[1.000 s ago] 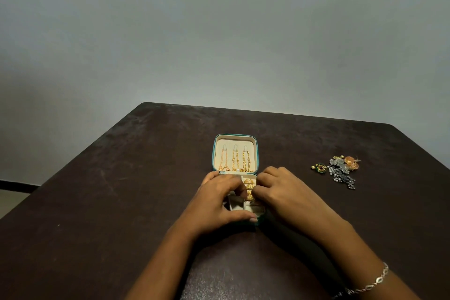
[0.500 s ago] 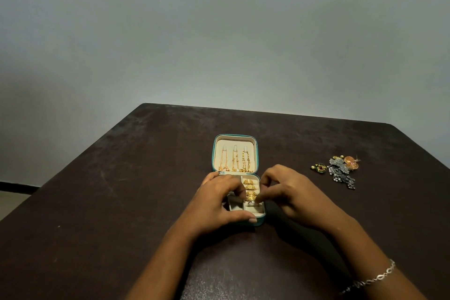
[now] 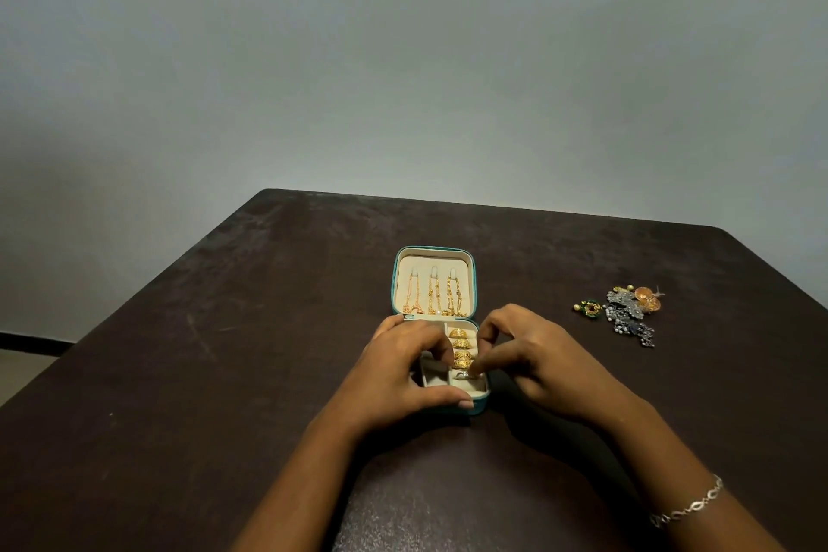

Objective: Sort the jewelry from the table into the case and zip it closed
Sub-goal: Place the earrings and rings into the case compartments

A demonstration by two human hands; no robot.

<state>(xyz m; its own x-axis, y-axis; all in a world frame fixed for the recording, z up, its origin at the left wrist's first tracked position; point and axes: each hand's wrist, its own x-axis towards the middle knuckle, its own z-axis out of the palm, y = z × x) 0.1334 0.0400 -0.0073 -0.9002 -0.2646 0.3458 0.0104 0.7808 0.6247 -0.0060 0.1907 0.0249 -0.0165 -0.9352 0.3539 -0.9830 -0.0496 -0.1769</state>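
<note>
Left hand [image 3: 398,376] is gripping the case [image 3: 395,282]; right hand [image 3: 533,359] is seemingly pinching a ring [image 3: 463,374] at its 5 o'clock. Chains [image 3: 432,291] are filling the lid, gold rings [image 3: 461,345] the base.

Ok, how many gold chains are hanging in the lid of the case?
3, hung side by side in the open lid: left chain, middle chain, right chain. Their lower ends bunch together, so another could be hidden.

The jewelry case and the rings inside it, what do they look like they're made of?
The case looks like matte teal faux leather or fabric; too small to tell which. Its lining reads as cream velvety fabric, no shine. The rings look like gold-toned metal: bright yellow glints, patterned surfaces. Whether real gold or plating is unclear.
</note>
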